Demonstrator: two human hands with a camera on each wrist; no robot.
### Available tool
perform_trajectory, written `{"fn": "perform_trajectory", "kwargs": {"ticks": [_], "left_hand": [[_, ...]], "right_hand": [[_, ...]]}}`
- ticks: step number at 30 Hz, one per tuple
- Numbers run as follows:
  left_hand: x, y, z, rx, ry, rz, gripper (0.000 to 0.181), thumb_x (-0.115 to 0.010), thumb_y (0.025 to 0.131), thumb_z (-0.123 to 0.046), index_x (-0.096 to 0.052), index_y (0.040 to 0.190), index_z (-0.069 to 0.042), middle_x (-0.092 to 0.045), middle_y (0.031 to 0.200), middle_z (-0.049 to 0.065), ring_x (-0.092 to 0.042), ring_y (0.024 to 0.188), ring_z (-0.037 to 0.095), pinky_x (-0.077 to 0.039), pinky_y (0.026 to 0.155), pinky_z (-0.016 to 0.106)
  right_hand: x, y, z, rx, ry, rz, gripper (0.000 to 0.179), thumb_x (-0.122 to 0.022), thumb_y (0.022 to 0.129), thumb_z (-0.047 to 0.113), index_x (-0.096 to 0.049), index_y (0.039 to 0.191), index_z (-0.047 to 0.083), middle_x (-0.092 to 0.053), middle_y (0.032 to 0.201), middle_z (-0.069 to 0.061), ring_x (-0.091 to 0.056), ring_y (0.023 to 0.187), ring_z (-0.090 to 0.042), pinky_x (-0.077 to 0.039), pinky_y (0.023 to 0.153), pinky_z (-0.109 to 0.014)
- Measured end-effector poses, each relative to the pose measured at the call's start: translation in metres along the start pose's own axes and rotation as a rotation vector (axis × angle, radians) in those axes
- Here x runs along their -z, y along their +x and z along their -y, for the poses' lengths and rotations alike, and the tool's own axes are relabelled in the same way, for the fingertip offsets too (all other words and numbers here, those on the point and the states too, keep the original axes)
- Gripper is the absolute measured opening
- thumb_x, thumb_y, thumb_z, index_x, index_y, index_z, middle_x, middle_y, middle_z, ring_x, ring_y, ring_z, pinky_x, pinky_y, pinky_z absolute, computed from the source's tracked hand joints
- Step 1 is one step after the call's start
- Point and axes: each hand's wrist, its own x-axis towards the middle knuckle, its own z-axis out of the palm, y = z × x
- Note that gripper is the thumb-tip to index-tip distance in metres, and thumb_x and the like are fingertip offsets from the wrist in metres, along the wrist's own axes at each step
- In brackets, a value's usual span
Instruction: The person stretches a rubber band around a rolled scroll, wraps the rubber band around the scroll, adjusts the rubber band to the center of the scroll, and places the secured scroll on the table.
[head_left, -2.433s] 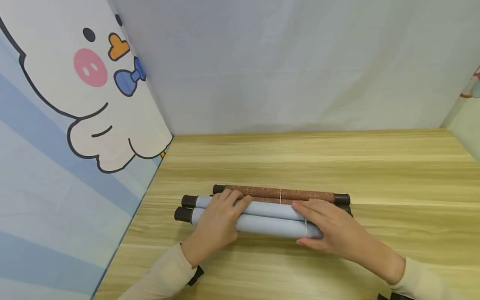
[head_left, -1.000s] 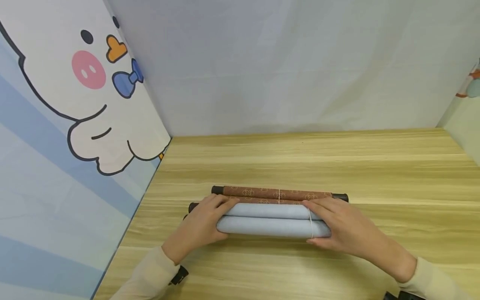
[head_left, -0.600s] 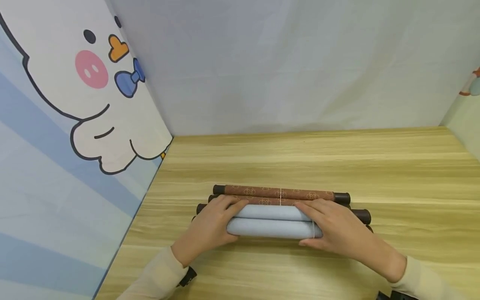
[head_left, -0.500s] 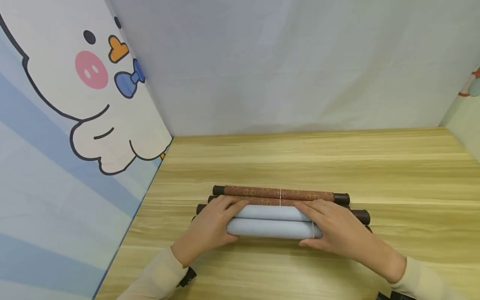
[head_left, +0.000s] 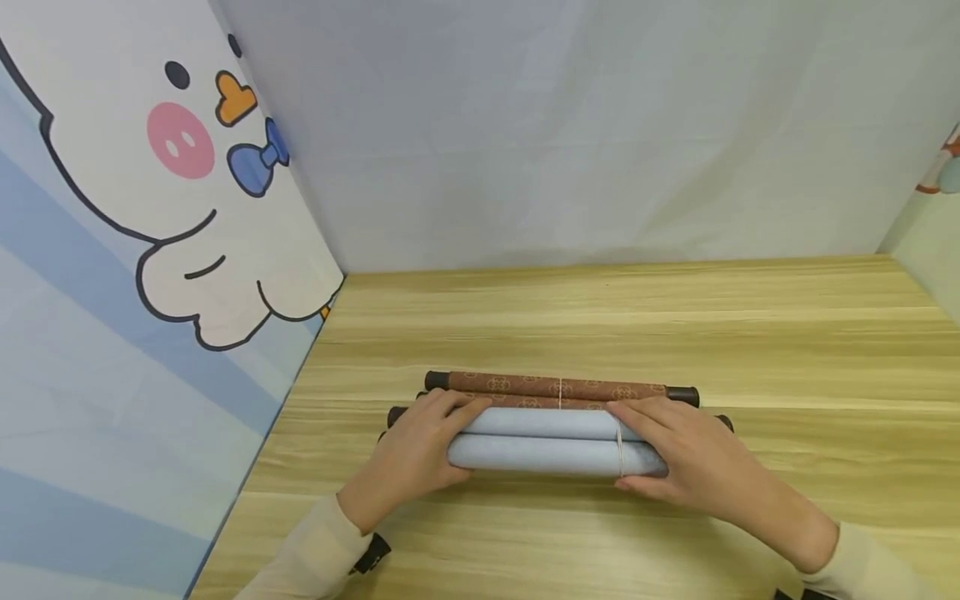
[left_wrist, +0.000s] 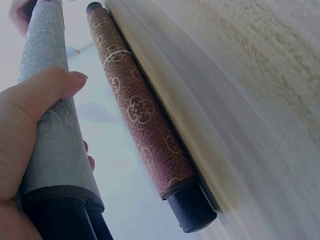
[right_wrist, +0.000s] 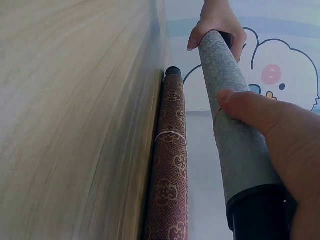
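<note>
A light blue-grey hanging scroll [head_left: 540,452], rolled from both ends into two parallel rolls with black end knobs, lies crosswise between my hands. My left hand [head_left: 412,450] grips it near its left end, thumb on the near side. Toward the other end my right hand [head_left: 690,450] grips it beside a thin white band [head_left: 619,446]. Both wrist views show this scroll raised off the table. Just behind it, a brown scroll [head_left: 517,384] with gold patterns rests on the table, tied by a white band. My hands hide parts of the black knobs.
The wood-grain table [head_left: 600,325] runs back to a pale grey curtain [head_left: 562,133]. On the left stands a cloth panel [head_left: 97,400] with a white cartoon bird. A pale green panel [head_left: 933,242] borders the right side.
My left hand has slid outward toward the left end of the blue-grey scroll. The scroll has shifted slightly right, with small sideways movements since. The brown scroll stays in place.
</note>
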Motion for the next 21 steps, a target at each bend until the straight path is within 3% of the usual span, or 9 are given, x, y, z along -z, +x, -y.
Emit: {"fn": "perform_trajectory", "kwargs": {"ticks": [5, 12, 21], "left_hand": [[0.001, 0.001, -0.003, -0.014, -0.003, -0.001, 0.086, -0.092, 0.064, -0.033, -0.055, 0.141, -0.02, -0.062, 0.124, 0.002, -0.059, 0.111, 0.02, -0.052, 0.097, 0.04], [-0.002, 0.006, -0.008, -0.025, -0.01, 0.011, 0.085, -0.091, 0.066, -0.033, -0.055, 0.142, -0.021, -0.062, 0.125, 0.002, -0.059, 0.112, 0.021, -0.051, 0.098, 0.04], [-0.004, 0.006, -0.007, -0.022, -0.013, -0.019, 0.085, -0.091, 0.064, -0.032, -0.056, 0.141, -0.021, -0.062, 0.123, 0.001, -0.06, 0.111, 0.021, -0.051, 0.097, 0.04]], "right_hand": [[-0.004, 0.004, 0.004, 0.013, 0.025, -0.02, 0.078, -0.076, 0.075, 0.061, -0.064, 0.129, 0.005, -0.07, 0.116, -0.005, -0.068, 0.102, -0.022, -0.057, 0.083, -0.041], [-0.007, 0.008, 0.013, -0.011, 0.029, 0.021, 0.084, -0.085, 0.065, 0.055, -0.064, 0.13, 0.007, -0.07, 0.12, -0.006, -0.069, 0.103, -0.022, -0.057, 0.084, -0.04], [0.001, 0.003, 0.004, -0.004, 0.019, 0.005, 0.085, -0.082, 0.068, 0.06, -0.062, 0.132, 0.008, -0.07, 0.119, -0.004, -0.068, 0.105, -0.022, -0.056, 0.086, -0.043]]}}
